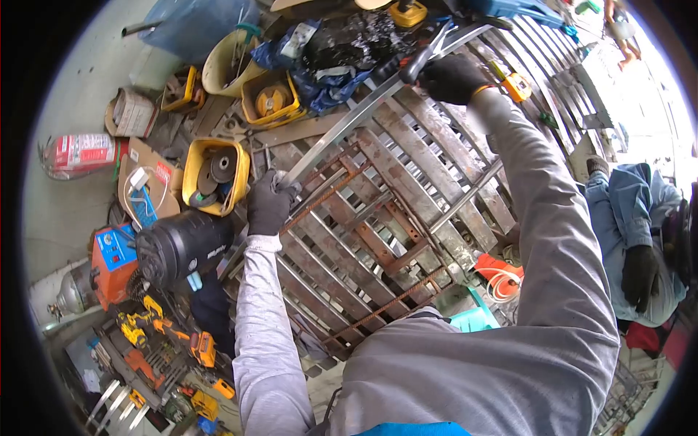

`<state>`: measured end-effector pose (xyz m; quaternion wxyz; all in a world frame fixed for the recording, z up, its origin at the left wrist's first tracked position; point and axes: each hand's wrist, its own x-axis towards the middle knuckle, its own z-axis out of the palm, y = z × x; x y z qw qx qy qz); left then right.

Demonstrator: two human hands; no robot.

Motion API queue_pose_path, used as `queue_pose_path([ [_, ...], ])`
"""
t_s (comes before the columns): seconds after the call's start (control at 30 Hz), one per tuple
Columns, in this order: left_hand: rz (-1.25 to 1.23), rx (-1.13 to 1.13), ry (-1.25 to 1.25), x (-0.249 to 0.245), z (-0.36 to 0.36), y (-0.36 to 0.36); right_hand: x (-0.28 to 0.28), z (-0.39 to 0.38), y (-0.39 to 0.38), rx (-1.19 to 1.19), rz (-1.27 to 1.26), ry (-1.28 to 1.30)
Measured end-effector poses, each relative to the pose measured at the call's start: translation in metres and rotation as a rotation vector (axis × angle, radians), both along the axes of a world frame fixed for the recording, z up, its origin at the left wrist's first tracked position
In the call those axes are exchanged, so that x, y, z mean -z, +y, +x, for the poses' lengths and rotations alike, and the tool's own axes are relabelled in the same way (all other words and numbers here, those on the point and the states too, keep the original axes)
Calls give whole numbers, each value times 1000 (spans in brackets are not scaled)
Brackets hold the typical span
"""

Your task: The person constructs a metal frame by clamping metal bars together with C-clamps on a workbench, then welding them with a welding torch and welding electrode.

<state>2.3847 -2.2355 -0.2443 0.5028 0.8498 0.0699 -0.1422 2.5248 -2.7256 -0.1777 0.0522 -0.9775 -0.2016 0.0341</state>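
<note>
The left hand [269, 205], gloved in black, is closed in a fist around the near end of a long metal bar [342, 131]. From that fist the bar runs up and away across a rusty gate [407, 182] that lies flat under both arms. The right hand [452, 77], also gloved, is clenched at the far stretch of the bar. It appears to be wrapped around a dark-handled tool [407, 67], and whether the bar is caught in the same grip cannot be told.

Several risks are judged from this. The bar is held firmly at one end only, so it could swing or slide off the slats if the left fist loosens. Fingers could be pinched between bar and gate, since the left knuckles sit right against a rusted rod. A yellow tape measure [517, 87] rests just beyond the right wrist and could be knocked through the gaps by a sweep of the sleeve. Just outside the left hand a yellow tub [190, 168] of discs stands close enough to be tipped by the bar's end. Beyond the right elbow another person's gloved hand [640, 275] is seen, and a swung tool or a slipping bar could reach that side. Rust and sharp edges could snag the gloves.
</note>
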Motion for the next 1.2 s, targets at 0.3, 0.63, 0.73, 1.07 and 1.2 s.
queue_pose_path([
  [0.3,156,66,-23,-7,5,3,-19,10,-26,-32,-101,170],
  [0.63,18,37,-59,-7,0,-6,-80,-1,8,244,168,859],
  [0.73,-9,8,-1,-9,2,-7,-98,-11,24,317,108,833],
  [1.07,281,81,-124,-25,-2,-10,-87,-32,6,3,-63,522],
  [1.2,294,70,-105,-12,1,-4,-84,-33,-7,-9,115,513],
])
